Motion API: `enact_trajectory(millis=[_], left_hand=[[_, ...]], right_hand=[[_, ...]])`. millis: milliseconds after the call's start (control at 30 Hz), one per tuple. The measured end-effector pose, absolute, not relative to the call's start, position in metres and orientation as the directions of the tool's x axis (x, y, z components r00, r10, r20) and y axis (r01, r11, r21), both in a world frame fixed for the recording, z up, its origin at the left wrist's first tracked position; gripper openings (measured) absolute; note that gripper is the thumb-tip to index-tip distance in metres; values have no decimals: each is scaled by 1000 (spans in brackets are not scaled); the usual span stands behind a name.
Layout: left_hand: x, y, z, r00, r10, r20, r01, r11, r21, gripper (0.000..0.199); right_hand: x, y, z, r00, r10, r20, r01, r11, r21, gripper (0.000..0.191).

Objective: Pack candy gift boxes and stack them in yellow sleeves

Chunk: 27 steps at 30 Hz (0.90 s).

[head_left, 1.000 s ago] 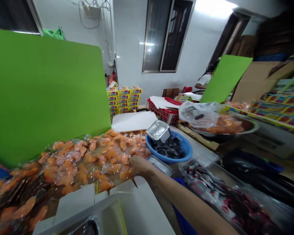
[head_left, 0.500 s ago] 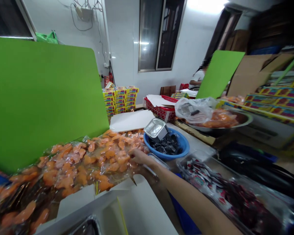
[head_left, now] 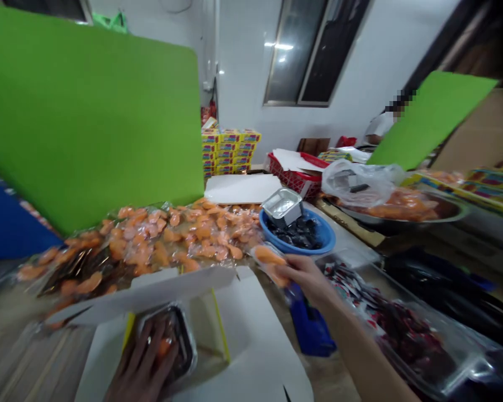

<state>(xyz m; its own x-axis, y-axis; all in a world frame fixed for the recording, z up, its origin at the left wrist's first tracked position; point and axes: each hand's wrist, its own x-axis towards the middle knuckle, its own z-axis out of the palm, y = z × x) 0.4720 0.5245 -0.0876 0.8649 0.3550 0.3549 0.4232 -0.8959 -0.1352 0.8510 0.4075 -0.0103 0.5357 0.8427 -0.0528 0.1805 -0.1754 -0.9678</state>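
Note:
My right hand (head_left: 308, 276) pinches an orange spoon-shaped piece (head_left: 270, 257) in a clear plastic wrapper, above the table left of the blue stapler-like tool. My left hand (head_left: 145, 357) lies with fingers spread over a small foil tray (head_left: 188, 346) that holds something dark and orange; its contents are partly hidden by the fingers. The tray sits inside an open white cardboard box (head_left: 255, 335) with yellow edges showing. Behind the box spreads a pile of wrapped orange pieces (head_left: 201, 231), with several dark brown packets (head_left: 69, 271) at its left.
A blue basin (head_left: 276, 241) holds black packets and stacked foil trays (head_left: 283, 205). On the right stand a clear tray (head_left: 427, 385) of small packets and a metal bowl (head_left: 455, 211). A green board (head_left: 88, 111) rises at left. Behind are yellow boxes (head_left: 230, 151) and a person (head_left: 379, 125).
My right hand has left the orange pile, moving right with a wrapped orange piece. My left hand has come into view over the foil tray. The camera view has shifted.

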Motion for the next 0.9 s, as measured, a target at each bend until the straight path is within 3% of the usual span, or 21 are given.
enact_trajectory(millis=[67,167,333,400,467,533,733,900], left_hand=[[472,518,-83,878,384,285,428,-897,-111,83],[476,510,-67,873,463,154,471,-882,-16,73],[483,508,-33,857,504,-105,513,-851,108,68],[483,510,-21,862,479,-164,501,-854,142,72],[481,512,-12,869,452,-200,486,-857,171,72],[478,512,-6,865,448,-227,490,-851,189,67],[476,504,-6,820,520,-239,563,-809,172,69],[482,497,-5,820,531,-216,566,-809,160,75]], right_hand=[[827,365,-12,490,860,-143,157,-249,-956,30],[782,338,-20,379,894,-239,139,-311,-940,28],[709,391,-19,442,889,-115,303,-268,-915,24],[688,419,-18,500,866,6,500,-283,-819,21],[670,438,-19,490,866,101,700,-322,-638,15],[655,446,-24,440,891,114,809,-338,-481,12],[638,437,-30,356,930,84,908,-323,-268,40],[645,435,-22,293,956,12,942,-287,-173,28]])
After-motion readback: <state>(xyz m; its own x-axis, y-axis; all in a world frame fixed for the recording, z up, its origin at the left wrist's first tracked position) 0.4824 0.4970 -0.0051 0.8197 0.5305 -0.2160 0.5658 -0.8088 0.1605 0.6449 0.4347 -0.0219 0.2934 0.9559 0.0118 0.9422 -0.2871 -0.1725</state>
